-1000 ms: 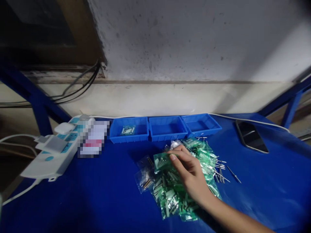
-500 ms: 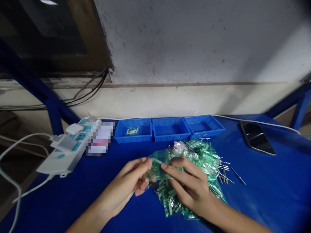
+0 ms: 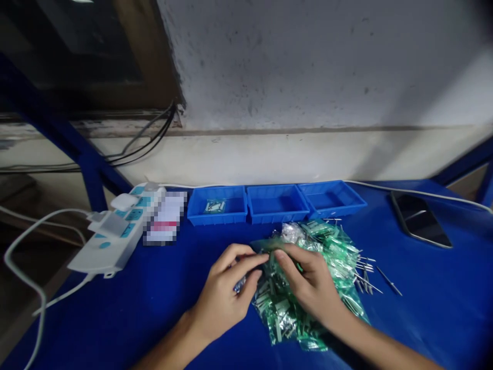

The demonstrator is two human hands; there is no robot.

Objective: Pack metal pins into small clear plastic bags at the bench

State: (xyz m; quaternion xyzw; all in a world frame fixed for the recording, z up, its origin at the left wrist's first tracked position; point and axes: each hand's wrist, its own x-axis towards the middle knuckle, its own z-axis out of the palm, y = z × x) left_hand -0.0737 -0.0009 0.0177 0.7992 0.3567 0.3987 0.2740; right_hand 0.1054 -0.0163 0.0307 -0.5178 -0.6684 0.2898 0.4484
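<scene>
My right hand is closed, thumb against fingers, on a small translucent green plastic bag that sticks out to the left of its fingertips. Close beside it, my left hand has curved fingers, with thumb and index tips apart. The left index fingertip reaches the bag's edge near the right thumb; whether it presses on it is hard to see. Beneath and behind both hands lies a heap of green plastic packets with thin pale and metal pieces inside. Loose metal pins stick out at the heap's right side.
Three blue trays stand in a row at the back; the left tray holds a small clear packet. A white power strip with plugs and cables is at the left, near a pixelated card. At the right lies a phone.
The pale strip between both hands no longer shows. My left thumb has come away from the bag, and the right hand has turned, its thumb now on the near side. The view has shifted slightly.
</scene>
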